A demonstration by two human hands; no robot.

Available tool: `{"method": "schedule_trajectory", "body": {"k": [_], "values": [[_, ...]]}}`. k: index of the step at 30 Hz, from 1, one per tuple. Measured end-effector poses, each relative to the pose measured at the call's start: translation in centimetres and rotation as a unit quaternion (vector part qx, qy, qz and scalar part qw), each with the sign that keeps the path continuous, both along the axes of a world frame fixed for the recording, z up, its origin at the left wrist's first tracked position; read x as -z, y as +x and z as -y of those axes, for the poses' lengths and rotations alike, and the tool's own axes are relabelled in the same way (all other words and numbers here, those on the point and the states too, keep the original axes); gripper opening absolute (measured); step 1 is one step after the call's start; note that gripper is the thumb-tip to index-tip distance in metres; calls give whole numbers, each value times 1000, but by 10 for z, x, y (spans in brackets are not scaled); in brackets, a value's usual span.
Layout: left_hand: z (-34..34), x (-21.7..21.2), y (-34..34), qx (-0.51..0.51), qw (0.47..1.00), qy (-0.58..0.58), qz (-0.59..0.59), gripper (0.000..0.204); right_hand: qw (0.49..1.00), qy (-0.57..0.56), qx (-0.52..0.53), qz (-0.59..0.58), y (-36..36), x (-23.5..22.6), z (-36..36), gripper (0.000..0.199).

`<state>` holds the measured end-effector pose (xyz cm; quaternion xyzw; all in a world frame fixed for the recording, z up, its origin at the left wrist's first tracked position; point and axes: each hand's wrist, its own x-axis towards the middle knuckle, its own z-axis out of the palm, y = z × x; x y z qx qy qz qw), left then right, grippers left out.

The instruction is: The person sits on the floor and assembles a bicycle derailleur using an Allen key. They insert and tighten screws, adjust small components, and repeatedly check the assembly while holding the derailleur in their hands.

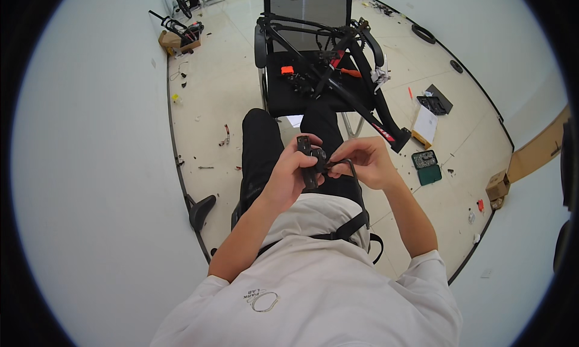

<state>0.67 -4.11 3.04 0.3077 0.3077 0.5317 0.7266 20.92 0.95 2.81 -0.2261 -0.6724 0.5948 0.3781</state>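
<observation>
In my lap, my left hand [288, 173] grips a black part [309, 177] with a long flat body and a rounded piece at its side; its exact kind is unclear. My right hand [369, 164] closes in a pinch against the rounded side, on a thin bent black rod [353, 169] that looks like a hex key. The fingers cover the spot where rod and part meet. Ahead of my knees, a black bicycle frame [344, 94] with red accents lies across a mesh-backed office chair [280, 109].
On the chair seat sit an orange-red item [287, 71] and an orange-handled tool [350, 73]. A green case [429, 174] of small parts and a black tool case [432, 104] lie on the right floor. A bicycle saddle [202, 212] rests by the left wall.
</observation>
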Motion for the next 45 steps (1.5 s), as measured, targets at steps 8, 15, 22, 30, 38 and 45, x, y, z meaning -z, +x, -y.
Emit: {"method": "schedule_trajectory", "body": {"k": [8,15,22,30,38,45], "values": [[-4,10,4,7,996,82,-19,39,999,15,13,-36,-1,-3,9,17],[-6,23,3,-3,978,176,116,33,990,138,27,31,-7,-27,24,18],[-1,14,4,-25,981,184,51,41,997,76,21,-17,-7,-22,20,17],[6,6,6,-33,986,162,-9,43,996,-16,26,-81,-3,-3,14,13],[10,-3,2,-30,991,132,1,36,993,-22,-4,-114,-3,12,13,12],[5,5,3,-8,993,115,-27,33,991,-7,24,-128,-4,12,11,13]]}}
